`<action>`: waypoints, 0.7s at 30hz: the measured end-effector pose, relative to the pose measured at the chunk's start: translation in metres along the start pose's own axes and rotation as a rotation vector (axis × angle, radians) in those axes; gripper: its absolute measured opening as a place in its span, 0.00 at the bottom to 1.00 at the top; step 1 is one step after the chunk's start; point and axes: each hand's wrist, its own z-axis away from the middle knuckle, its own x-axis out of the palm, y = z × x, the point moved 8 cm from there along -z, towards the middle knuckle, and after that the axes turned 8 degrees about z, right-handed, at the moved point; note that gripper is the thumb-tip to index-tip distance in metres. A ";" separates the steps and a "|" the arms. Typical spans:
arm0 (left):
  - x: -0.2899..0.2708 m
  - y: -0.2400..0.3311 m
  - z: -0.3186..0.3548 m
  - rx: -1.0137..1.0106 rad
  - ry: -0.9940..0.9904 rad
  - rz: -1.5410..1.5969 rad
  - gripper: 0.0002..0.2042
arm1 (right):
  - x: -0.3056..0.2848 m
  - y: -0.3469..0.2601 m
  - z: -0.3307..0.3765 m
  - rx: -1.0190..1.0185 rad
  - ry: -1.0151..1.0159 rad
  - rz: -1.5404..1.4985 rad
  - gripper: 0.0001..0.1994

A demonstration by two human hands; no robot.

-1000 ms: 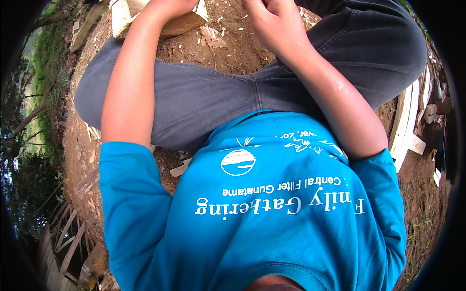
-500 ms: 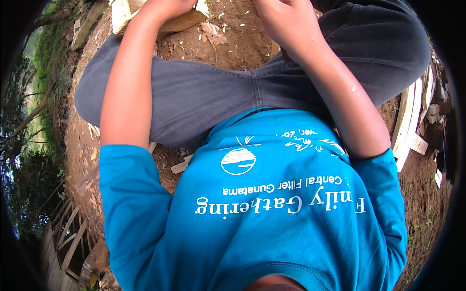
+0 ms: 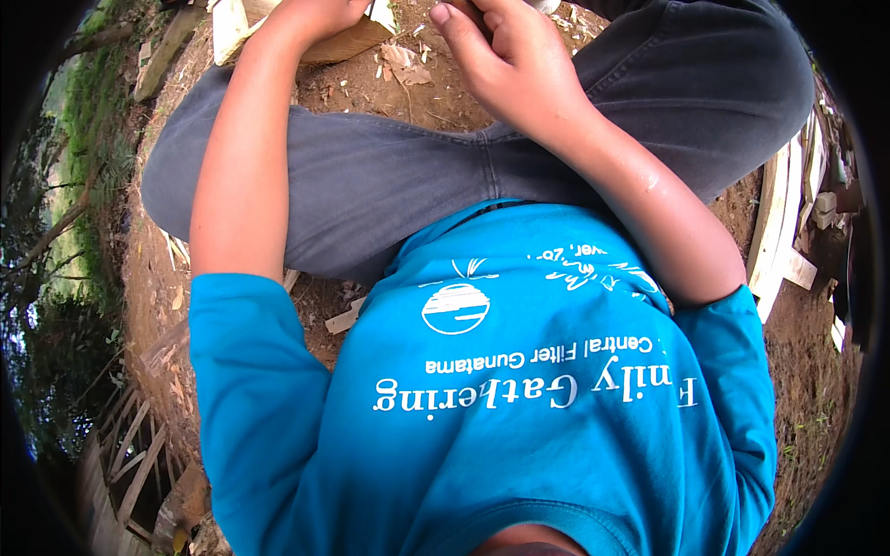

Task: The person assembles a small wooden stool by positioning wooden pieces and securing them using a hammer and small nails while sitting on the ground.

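At the top edge, my left hand [image 3: 320, 13] is partly cut off, its fingers mostly out of the picture. It rests over or against a pale piece of wood [image 3: 350, 43], and whether it grips the wood I cannot tell. My right hand [image 3: 519, 69] is closed, with the thumb stretched along a dark brown handle [image 3: 476, 16] and the fingers curled around it. What the handle belongs to lies beyond the upper edge. Both forearms reach forward over my crossed legs.
Brown soil [image 3: 445, 93] with wood shavings and a dry leaf [image 3: 405, 65] lies in front of my legs. Long pale wood strips [image 3: 777, 218] are at the right. Green plants [image 3: 83, 139] and a slatted wooden structure [image 3: 134, 454] stand at the left.
My right hand has come back toward me and a little left, bringing the dark handle into view. My left hand has barely moved.
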 end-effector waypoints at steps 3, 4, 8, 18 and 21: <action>0.001 -0.011 -0.001 -0.052 -0.049 -0.111 0.14 | -0.007 -0.009 -0.002 -0.017 0.056 -0.215 0.16; 0.002 -0.013 -0.002 -0.080 -0.067 -0.101 0.13 | -0.004 0.004 -0.004 -0.007 0.033 -0.085 0.16; 0.004 -0.006 0.000 -0.068 -0.053 -0.007 0.12 | -0.007 0.006 -0.012 0.010 0.020 0.011 0.15; 0.011 -0.018 -0.002 0.010 -0.063 -0.012 0.16 | -0.003 0.001 -0.010 0.079 -0.047 -0.200 0.11; 0.006 -0.018 -0.008 -0.065 -0.046 -0.075 0.16 | -0.005 0.016 -0.020 0.003 0.044 -0.273 0.13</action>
